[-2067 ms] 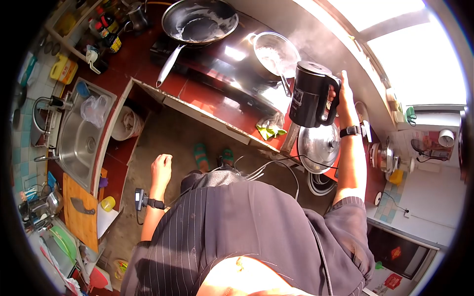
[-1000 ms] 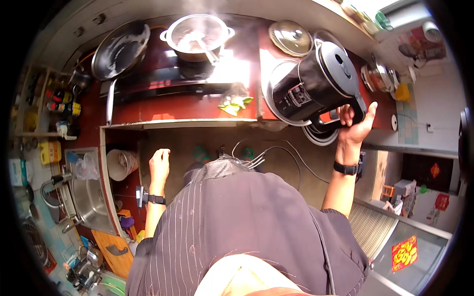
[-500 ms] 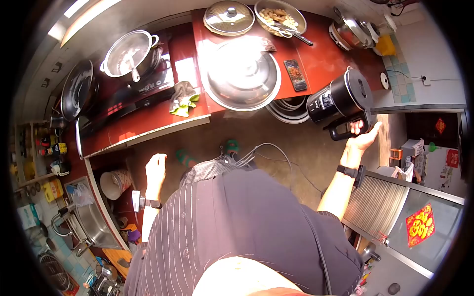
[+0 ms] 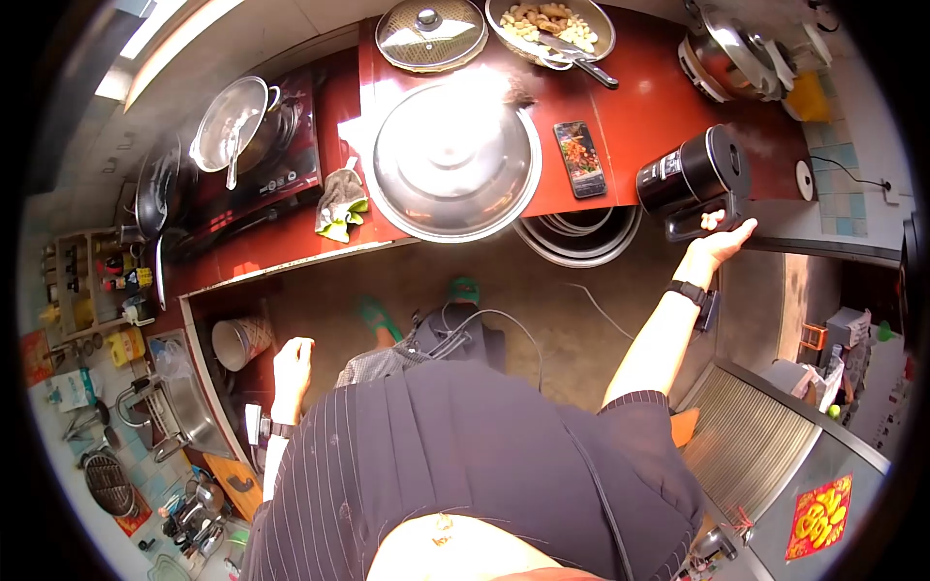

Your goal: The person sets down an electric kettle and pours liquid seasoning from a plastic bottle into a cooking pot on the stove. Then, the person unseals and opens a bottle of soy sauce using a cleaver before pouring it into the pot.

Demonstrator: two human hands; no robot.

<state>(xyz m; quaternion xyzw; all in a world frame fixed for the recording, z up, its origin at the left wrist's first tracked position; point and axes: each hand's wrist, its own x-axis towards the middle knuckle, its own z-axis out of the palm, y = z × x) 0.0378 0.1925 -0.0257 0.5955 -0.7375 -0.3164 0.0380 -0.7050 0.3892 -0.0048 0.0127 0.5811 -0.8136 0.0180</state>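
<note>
"So, black electric kettle (image 4: 673,180)?"
"Toward 11 o'clock from the nearer right hand (image 4: 715,250), fingers clenched round its handle (image 4: 682,229). Long axis 8-to-2, lid (image 4: 732,159) at 2."
"Left hand (image 4: 292,369)?"
"Well apart, 8 o'clock from kettle. Fingers curled; can't tell whether gripping anything."

The right hand (image 4: 717,244) was gripping the black kettle (image 4: 682,174) by its handle (image 4: 684,229), near the front edge of the red counter (image 4: 651,73). To the left of this grip lay the phone (image 4: 580,161), and farther left the large metal lid (image 4: 453,167), while the stacked pots (image 4: 584,248) stood lower, between them. Well apart from the grip, the left hand (image 4: 293,370) was loosely curled near the body.
</note>
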